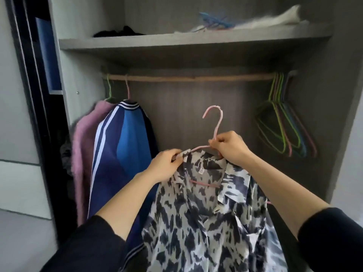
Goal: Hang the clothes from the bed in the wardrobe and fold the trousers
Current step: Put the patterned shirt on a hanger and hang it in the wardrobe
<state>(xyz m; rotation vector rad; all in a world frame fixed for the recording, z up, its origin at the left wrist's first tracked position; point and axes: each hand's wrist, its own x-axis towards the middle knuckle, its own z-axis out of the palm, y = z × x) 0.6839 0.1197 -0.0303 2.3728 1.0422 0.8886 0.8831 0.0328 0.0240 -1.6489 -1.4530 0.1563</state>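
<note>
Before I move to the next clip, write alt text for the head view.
Two hands hold a patterned shirt on a pink hanger before an open wardrobe: the right hand grips the hanger's neck, the left hand pinches the collar. On the rail, a pink fuzzy garment and a blue striped jacket hang at left, empty hangers at right.

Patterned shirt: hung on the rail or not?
Not hung. Hook of the pink hanger is below the rail; right hand grips its neck.
</note>
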